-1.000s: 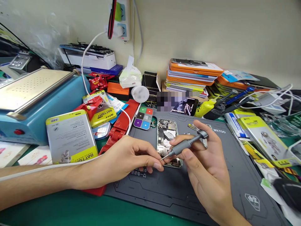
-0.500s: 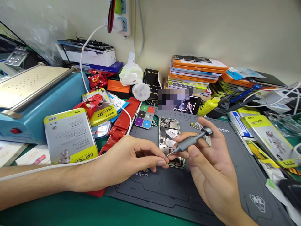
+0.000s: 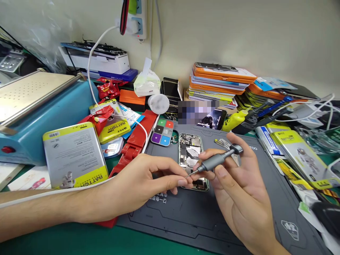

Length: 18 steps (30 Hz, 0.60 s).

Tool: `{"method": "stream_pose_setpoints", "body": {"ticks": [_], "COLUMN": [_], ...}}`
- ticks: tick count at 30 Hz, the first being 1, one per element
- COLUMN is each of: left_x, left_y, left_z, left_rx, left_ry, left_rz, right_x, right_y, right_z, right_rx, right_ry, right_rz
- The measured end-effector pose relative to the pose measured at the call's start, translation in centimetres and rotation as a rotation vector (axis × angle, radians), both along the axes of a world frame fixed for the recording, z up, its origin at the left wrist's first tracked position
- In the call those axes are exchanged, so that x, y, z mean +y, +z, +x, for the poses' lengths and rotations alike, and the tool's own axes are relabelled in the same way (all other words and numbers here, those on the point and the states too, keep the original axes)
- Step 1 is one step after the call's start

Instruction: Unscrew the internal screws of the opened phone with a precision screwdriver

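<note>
A small grey screwdriver (image 3: 214,162) is held in my right hand (image 3: 243,193), its shaft slanting down to the left. My left hand (image 3: 152,177) is closed in a pinch, thumb and fingers meeting at the driver's tip; whatever lies between them is hidden or too small to name. Under both hands lies an opened smartphone (image 3: 196,141) with its inner parts bare, partly covered by my fingers. The phone rests on a dark grey work mat (image 3: 170,223).
A palette with coloured squares (image 3: 162,132) sits left of the phone. Battery packages (image 3: 75,156), a red strap-like tool (image 3: 130,150) and a blue machine (image 3: 50,124) crowd the left. Stacked boxes (image 3: 220,83), a lit phone (image 3: 212,119) and a yellow bottle (image 3: 235,119) stand behind.
The view has shifted slightly. Both hands keep nearly the same pose, with the screwdriver tip still at the left fingertips. The picture on the lit phone behind has changed.
</note>
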<state>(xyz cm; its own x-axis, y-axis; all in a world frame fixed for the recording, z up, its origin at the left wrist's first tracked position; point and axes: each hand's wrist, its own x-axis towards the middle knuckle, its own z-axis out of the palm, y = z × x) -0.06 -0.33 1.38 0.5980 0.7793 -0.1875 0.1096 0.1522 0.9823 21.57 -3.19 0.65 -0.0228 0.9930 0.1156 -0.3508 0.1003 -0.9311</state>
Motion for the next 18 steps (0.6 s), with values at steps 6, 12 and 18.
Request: {"method": "stream_pose_setpoints", "body": {"ticks": [6, 12, 18], "left_x": [-0.07, -0.20, -0.20], "left_y": [-0.12, -0.44, -0.59], "left_z": [-0.11, -0.13, -0.20], "left_rx": [-0.036, -0.046, -0.059], "left_ry": [-0.003, -0.019, -0.043], "left_rz": [-0.038, -0.039, -0.054], "right_x": [-0.03, 0.06, 0.01], "right_y": [0.02, -0.07, 0.00], "right_z": [0.34, 0.31, 0.38], "right_rx": [-0.002, 0.022, 0.064], "right_ry": [0.043, 0.088, 0.126], "right_rz": [-0.011, -0.036, -0.049]}}
